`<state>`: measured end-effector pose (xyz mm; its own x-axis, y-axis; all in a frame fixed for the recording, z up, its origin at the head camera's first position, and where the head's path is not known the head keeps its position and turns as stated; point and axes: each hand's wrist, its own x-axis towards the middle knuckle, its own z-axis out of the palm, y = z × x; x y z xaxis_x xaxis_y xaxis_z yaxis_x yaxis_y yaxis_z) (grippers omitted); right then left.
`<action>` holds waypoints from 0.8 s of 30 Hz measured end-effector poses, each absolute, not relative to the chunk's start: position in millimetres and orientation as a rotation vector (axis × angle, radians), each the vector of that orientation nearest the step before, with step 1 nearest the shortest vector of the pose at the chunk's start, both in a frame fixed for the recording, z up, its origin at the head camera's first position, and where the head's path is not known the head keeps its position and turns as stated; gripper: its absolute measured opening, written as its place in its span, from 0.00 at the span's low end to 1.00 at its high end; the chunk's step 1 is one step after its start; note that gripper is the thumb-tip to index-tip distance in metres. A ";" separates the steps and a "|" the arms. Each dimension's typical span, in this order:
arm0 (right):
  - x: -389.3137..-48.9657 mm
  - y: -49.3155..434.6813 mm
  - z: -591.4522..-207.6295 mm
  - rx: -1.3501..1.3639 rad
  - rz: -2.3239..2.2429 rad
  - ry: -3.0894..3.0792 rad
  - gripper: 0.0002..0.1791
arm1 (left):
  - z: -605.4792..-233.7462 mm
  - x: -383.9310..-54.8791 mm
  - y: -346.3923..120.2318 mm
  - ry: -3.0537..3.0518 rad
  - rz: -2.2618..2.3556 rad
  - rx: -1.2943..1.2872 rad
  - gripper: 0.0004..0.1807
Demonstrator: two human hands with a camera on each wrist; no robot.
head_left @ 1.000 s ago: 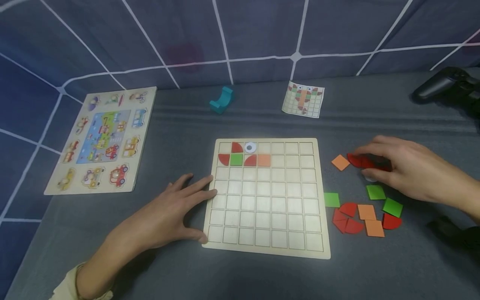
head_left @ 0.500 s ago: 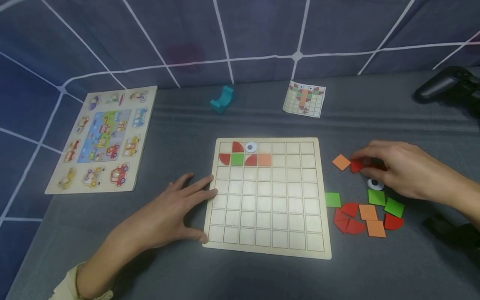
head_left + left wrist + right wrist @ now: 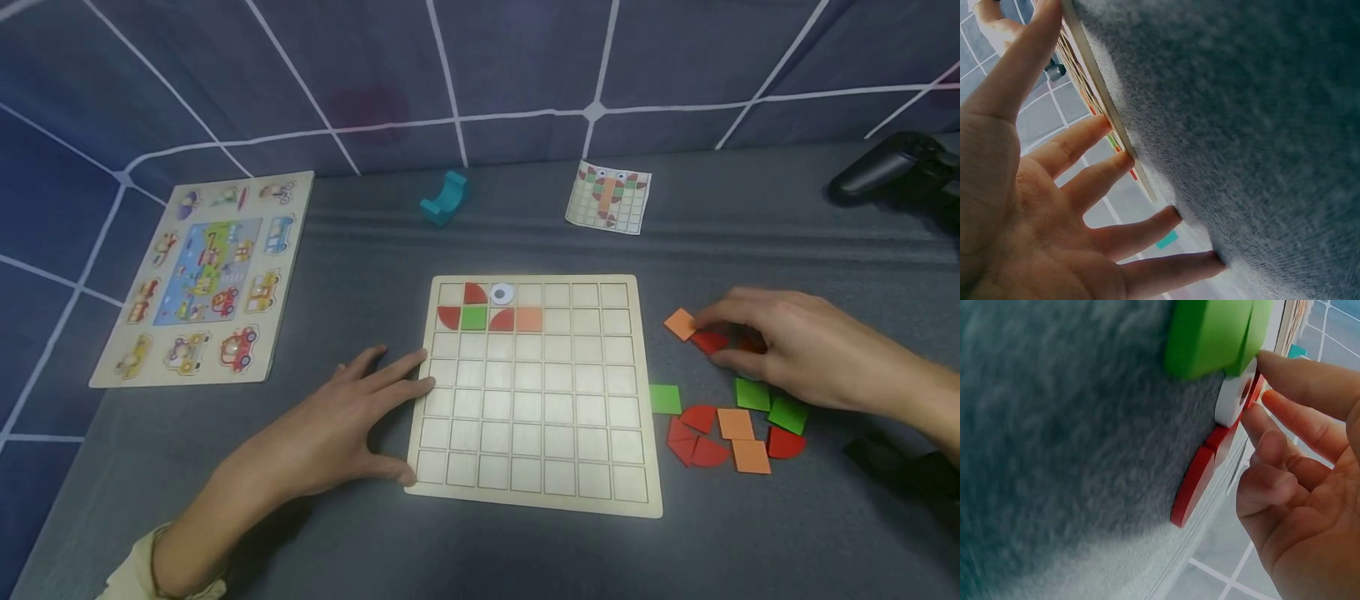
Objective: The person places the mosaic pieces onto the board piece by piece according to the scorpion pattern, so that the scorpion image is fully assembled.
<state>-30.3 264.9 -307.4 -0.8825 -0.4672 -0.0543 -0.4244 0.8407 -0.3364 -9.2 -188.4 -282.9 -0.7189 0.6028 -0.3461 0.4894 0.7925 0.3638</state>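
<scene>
A pale wooden grid board (image 3: 528, 400) lies in the middle, its upper left cells bearing red quarter-circles (image 3: 502, 320), a green square (image 3: 474, 317), an orange square (image 3: 529, 319) and a white eye disc (image 3: 502, 293). My left hand (image 3: 318, 437) rests along the board's left edge, fingers spread; the left wrist view shows fingertips against the rim. At right, my right hand (image 3: 798, 346) reaches over loose pieces. Its thumb and index finger stand around a red quarter-circle piece (image 3: 708, 342), the index at a tilted orange square (image 3: 679, 324). Below the thumb is another eye disc (image 3: 1233, 400); whether it pinches anything is unclear.
Loose red, green and orange pieces (image 3: 752, 457) lie right of the board. Behind it are a pattern card (image 3: 626, 212) and a teal curved block (image 3: 446, 200). A picture puzzle board (image 3: 292, 250) sits at left, a black game controller (image 3: 885, 171) at far right.
My right hand has shifted slightly among the pieces, its index finger reaching the orange square. The eye disc came into view beneath it, then was covered again. My left hand stays put.
</scene>
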 end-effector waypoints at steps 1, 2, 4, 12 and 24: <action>-29.9 264.6 -307.7 -0.721 -0.482 2.892 0.21 | -282.9 -9.2 -188.3 2.529 0.343 0.818 0.52; -29.6 264.2 -308.0 -0.730 -0.481 2.896 0.21 | -282.9 -9.2 -188.3 2.528 0.343 0.817 0.52; -29.4 263.6 -308.5 -0.731 -0.478 2.899 0.20 | -282.9 -9.3 -188.3 2.527 0.343 0.816 0.52; -29.0 262.9 -308.7 -0.689 -0.439 2.879 0.20 | -282.9 -9.3 -188.5 2.529 0.343 0.817 0.52; -23.7 256.4 -300.4 -0.743 -0.527 2.969 0.19 | -283.1 -9.4 -189.2 2.533 0.339 0.834 0.51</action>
<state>-23.7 256.4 -300.4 -0.8849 -0.4635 0.0474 -0.4514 0.8278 -0.3331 -9.4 -189.2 -283.1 -0.7161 0.6104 -0.3386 0.4999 0.7870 0.3614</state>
